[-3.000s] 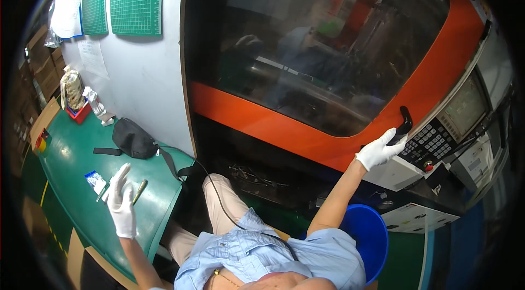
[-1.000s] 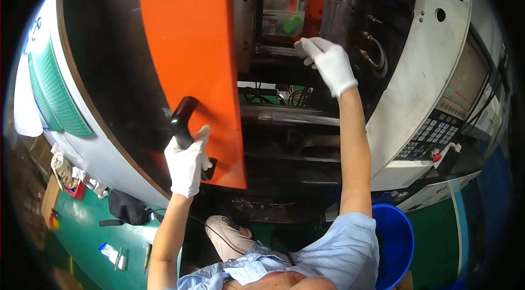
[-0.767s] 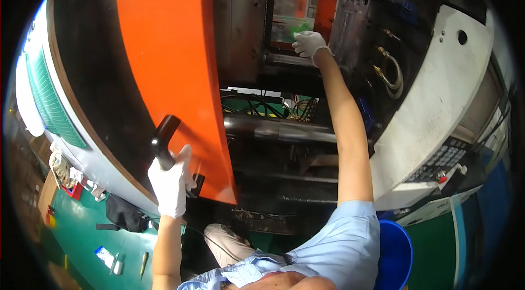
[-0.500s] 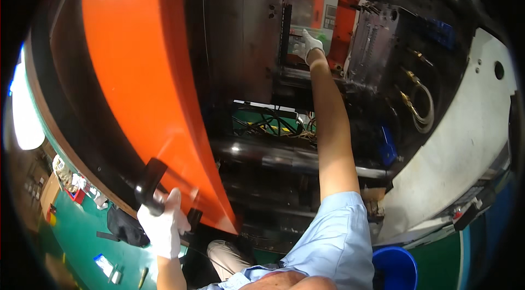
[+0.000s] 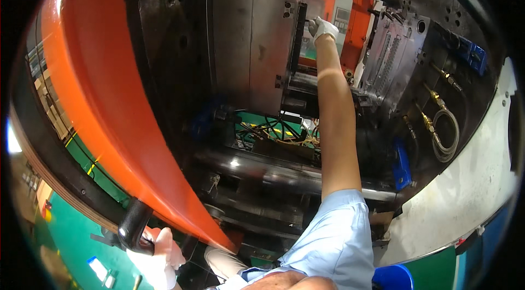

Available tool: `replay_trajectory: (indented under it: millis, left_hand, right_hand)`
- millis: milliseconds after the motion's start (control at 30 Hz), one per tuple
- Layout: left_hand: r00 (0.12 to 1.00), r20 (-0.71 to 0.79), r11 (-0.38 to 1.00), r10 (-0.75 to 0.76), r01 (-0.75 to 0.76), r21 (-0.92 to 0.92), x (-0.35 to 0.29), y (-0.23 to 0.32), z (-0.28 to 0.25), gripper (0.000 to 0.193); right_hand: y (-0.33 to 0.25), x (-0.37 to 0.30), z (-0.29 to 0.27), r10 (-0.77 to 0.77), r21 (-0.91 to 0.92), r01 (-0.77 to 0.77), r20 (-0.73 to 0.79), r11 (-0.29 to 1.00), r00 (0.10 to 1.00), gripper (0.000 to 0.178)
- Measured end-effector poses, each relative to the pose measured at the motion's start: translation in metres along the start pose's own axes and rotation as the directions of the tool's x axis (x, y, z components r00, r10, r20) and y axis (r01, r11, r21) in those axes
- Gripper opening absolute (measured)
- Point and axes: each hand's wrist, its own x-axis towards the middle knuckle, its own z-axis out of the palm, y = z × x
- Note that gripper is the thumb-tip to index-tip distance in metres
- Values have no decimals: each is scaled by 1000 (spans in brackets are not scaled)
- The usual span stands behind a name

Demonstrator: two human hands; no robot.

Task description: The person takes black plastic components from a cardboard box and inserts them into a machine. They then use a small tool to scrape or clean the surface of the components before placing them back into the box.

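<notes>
Nearest, the gloved left hand [image 5: 158, 260] has its fingers wrapped around the black door handle [image 5: 133, 224] on the orange machine door [image 5: 112, 93]. Beyond, the gloved right hand [image 5: 324, 29] extends into the gap between the left mold half [image 5: 251, 38] and the right mold half [image 5: 391, 57]; the left mold half's long edge runs upright just left of its fingers, which look bent, though I cannot tell whether they hold anything.

A green table [image 5: 71, 235] carries a blue-and-white packet [image 5: 97, 267], a slim stick-like object [image 5: 137, 282] and a black strap [image 5: 103, 238].
</notes>
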Motion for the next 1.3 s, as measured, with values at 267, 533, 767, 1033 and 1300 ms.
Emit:
replay_trajectory:
  millis: [267, 533, 767, 1033, 1300]
  left_hand:
    - [998, -43, 999, -44, 45, 17, 3, -1, 8, 22]
    - [996, -62, 998, -62, 63, 21, 3, -4, 13, 24]
    - [993, -112, 997, -48, 53, 47, 2, 3, 9, 26]
    - [998, -46, 999, -38, 38, -13, -6, 8, 11, 28]
    - [957, 289, 999, 31, -26, -19, 2, -13, -10, 33]
  right_hand:
    - [11, 19, -15, -87, 30, 83, 119, 996, 989, 14]
    - [-19, 86, 13, -167, 21, 166, 170, 986, 971, 16]
    - [-64, 40, 72, -443, -846, 240, 467, -476, 766, 46]
    - [-169, -20, 21, -644, -892, 451, 359, -24, 676, 34]
    - [-179, -354, -121, 177, -777, 437, 559, 453, 810, 20]
